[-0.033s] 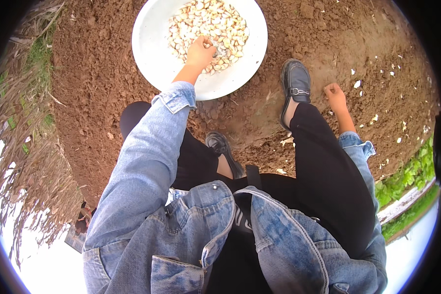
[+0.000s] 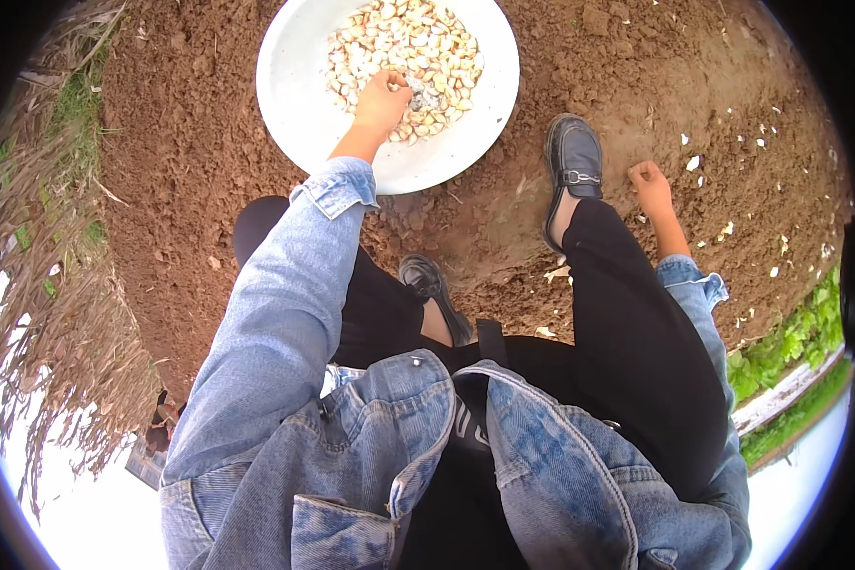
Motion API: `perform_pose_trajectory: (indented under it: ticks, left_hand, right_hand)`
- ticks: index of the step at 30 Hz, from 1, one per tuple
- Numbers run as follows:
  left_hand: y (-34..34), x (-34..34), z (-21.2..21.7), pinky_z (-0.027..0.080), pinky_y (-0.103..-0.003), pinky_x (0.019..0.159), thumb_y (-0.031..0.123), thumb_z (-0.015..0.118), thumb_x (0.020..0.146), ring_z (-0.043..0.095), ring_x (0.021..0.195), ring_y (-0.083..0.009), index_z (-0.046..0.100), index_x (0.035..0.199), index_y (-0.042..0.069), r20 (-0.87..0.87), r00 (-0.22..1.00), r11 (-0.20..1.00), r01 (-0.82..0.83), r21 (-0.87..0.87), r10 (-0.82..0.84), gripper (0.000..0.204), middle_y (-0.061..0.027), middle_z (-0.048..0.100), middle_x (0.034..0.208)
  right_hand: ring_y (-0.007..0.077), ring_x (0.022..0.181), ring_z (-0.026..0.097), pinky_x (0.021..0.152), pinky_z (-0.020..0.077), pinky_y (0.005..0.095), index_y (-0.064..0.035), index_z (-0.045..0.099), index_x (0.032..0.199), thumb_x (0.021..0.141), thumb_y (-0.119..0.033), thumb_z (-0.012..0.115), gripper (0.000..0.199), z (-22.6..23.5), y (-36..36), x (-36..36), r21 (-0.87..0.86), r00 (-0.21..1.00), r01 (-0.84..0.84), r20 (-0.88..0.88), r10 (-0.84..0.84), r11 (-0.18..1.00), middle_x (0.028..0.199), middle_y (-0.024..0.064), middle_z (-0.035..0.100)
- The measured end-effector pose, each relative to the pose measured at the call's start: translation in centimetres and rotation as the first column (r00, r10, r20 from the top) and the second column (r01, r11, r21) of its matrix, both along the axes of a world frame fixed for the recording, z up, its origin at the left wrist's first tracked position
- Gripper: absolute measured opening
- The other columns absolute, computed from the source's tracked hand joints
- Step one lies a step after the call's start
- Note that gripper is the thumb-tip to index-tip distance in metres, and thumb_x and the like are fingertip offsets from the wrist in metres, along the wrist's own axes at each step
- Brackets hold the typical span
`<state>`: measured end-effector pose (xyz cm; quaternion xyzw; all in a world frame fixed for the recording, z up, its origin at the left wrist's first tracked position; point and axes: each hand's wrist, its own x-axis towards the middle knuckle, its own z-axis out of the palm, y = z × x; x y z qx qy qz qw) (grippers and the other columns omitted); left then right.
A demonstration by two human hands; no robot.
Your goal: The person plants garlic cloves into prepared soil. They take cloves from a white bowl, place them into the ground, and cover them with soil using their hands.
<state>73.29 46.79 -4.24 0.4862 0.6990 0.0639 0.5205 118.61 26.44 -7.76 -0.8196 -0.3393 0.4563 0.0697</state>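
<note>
A wide white basin (image 2: 290,95) stands on the brown soil (image 2: 180,180) at the top of the view. Its bottom is covered by many pale, cream-coloured pieces that look like garlic cloves (image 2: 446,52). My left hand (image 2: 384,103) reaches in over the near part of the heap, its fingers curled to a pinch. Just beside those fingertips is a greyish bare patch among the cloves. Low over the soil, right of my shoe, my right hand (image 2: 651,185) is closed with bent fingers. Whatever either hand holds is hidden.
My dark loafers (image 2: 576,157) rest on the soil, one right of the basin and one nearer me. White flakes (image 2: 693,163) lie scattered at the right. Dry straw (image 2: 57,313) borders the left, and green plants (image 2: 788,347) the lower right.
My left hand has shifted slightly left within the basin, showing a little more of the greyish patch beside it. My right hand stays in place.
</note>
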Motion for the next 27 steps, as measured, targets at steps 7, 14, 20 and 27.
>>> perform_pose_trajectory:
  ticks: [7, 14, 20, 27]
  left_hand:
    - [1.6, -4.0, 1.9, 0.058, -0.032, 0.076, 0.0, 0.053, 0.09, 0.064, 0.085, -0.0182, 0.059, 0.107, -0.002, 0.376, 0.808, 0.889, -0.383, -0.25, 0.454, 0.018, -0.01, 0.062, 0.094]
    - [0.6, -5.2, 1.8, 0.054, -0.029, 0.07, 0.012, 0.056, 0.091, 0.064, 0.079, -0.0173, 0.064, 0.101, 0.002, 0.236, 0.935, 0.945, -0.201, -0.257, 0.263, 0.017, -0.0056, 0.063, 0.08]
    - [-3.4, -2.4, 1.6, 0.052, -0.034, 0.074, 0.019, 0.063, 0.086, 0.066, 0.08, -0.0225, 0.067, 0.108, 0.011, -0.164, 0.784, 0.798, 0.602, -0.04, -0.599, 0.024, -0.0082, 0.07, 0.087]
    - [-4.7, -1.5, 0.4, 0.052, -0.039, 0.077, 0.019, 0.065, 0.083, 0.066, 0.086, -0.028, 0.067, 0.104, 0.011, -0.364, 0.636, 0.679, 0.734, 0.011, -0.681, 0.023, -0.0118, 0.069, 0.092]
  right_hand:
    - [0.0116, 0.065, 0.058, 0.058, 0.0457, 0.0276, -0.005, 0.06, 0.091, 0.091, -0.023, 0.064, 0.019, -0.3, 0.1, -0.4, 0.033, 0.999, -0.027, 0.032, 0.026, 0.999, 0.075, 0.0031, 0.063]
    - [0.0126, 0.066, 0.061, 0.063, 0.0476, 0.0281, -0.004, 0.06, 0.09, 0.091, -0.023, 0.064, 0.02, -0.7, 0.3, -0.2, 0.039, 0.999, -0.049, 0.014, 0.048, 0.998, 0.076, 0.0041, 0.064]
    - [0.013, 0.067, 0.058, 0.064, 0.0462, 0.0295, -0.0037, 0.06, 0.09, 0.09, -0.023, 0.064, 0.019, 0.3, 0.5, -0.5, 0.014, 0.999, 0.019, -0.029, -0.018, 1.0, 0.075, 0.0042, 0.062]
    - [0.0139, 0.066, 0.061, 0.064, 0.0484, 0.029, -0.0029, 0.06, 0.092, 0.09, -0.022, 0.064, 0.019, 0.0, 0.6, -0.3, 0.032, 0.999, -0.048, 0.002, 0.048, 0.998, 0.077, 0.0058, 0.065]
